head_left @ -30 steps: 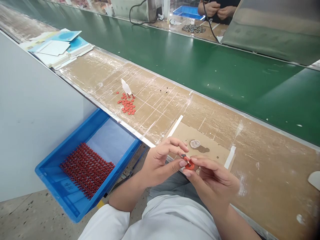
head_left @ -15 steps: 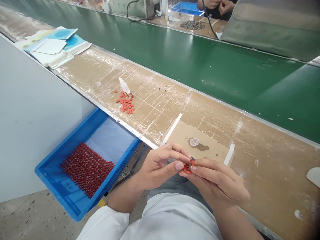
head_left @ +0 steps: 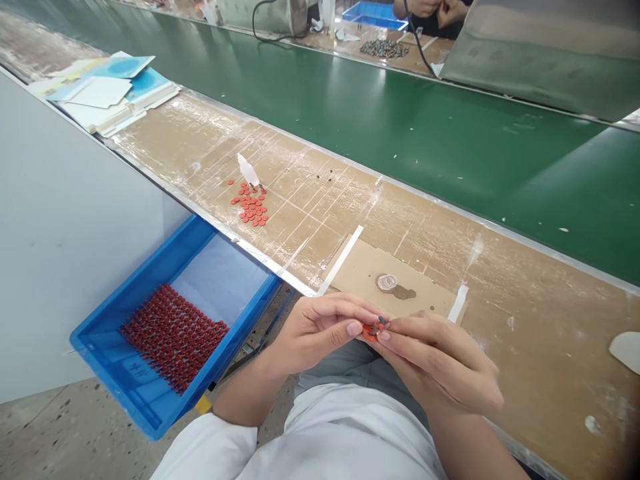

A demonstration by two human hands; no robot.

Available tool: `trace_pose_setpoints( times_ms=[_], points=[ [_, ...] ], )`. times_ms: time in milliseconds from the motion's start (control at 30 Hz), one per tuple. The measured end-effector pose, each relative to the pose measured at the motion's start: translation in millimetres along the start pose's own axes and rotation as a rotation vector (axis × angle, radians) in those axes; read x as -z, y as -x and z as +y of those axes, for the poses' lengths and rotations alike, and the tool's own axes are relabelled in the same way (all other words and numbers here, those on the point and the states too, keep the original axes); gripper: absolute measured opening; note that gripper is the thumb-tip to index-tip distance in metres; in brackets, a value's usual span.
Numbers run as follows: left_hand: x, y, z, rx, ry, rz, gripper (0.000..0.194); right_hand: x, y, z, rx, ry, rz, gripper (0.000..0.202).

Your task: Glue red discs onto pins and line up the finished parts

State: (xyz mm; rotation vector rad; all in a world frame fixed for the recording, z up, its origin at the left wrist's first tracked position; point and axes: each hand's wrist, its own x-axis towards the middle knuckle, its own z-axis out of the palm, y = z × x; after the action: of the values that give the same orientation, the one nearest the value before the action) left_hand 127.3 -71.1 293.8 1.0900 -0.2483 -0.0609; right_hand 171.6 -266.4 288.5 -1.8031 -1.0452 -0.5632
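Note:
My left hand [head_left: 317,333] and my right hand [head_left: 440,357] meet at the table's near edge, over my lap. Between their fingertips is a small red and dark figure with a round red disc [head_left: 371,331] at its base. The left thumb and forefinger pinch it from one side, while the right thumb and fingers grip it from the other. Fingers cover much of the piece. Just beyond my hands, a small clear cup [head_left: 387,283] sits beside a wet brown stain on a cardboard sheet [head_left: 367,267]. Further left lie several loose red discs [head_left: 253,212] by a white squeeze bottle [head_left: 247,171].
A blue crate [head_left: 123,397] at lower left holds rows of small red pieces [head_left: 175,337]. Card sheets [head_left: 103,92] are stacked on the table's far left. Behind runs a green conveyor belt [head_left: 350,110]; across it are another person's hands [head_left: 450,12] and a pile of small parts [head_left: 384,49].
The red figure has tilted and turned between my fingertips, its dark end now lower. My left fingers have come down slightly closer over it. Specks on the green belt have shifted left.

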Motion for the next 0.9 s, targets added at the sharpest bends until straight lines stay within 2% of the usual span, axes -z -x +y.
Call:
trace_pose_setpoints(
  times_ms=[233, 567, 733, 900],
  points=[
    [2.1, 1, 0, 0.050, 0.015, 0.030, 0.022, -3, 0, -3, -0.089, 0.071, 0.041, 0.035],
    [-3.6, -4, -9, 0.103, 0.102, 0.150, 0.016, -9, -5, -4, -0.085, 0.066, 0.057, 0.033],
    [-5.6, -8, -11, 0.098, 0.104, 0.173, 0.015, -13, -8, -2, -0.111, 0.076, 0.097, 0.028],
    [-6.0, -10, -13, 0.081, 0.105, 0.202, 0.016, -15, -12, 0, -0.116, 0.054, 0.073, 0.026]
  ],
)
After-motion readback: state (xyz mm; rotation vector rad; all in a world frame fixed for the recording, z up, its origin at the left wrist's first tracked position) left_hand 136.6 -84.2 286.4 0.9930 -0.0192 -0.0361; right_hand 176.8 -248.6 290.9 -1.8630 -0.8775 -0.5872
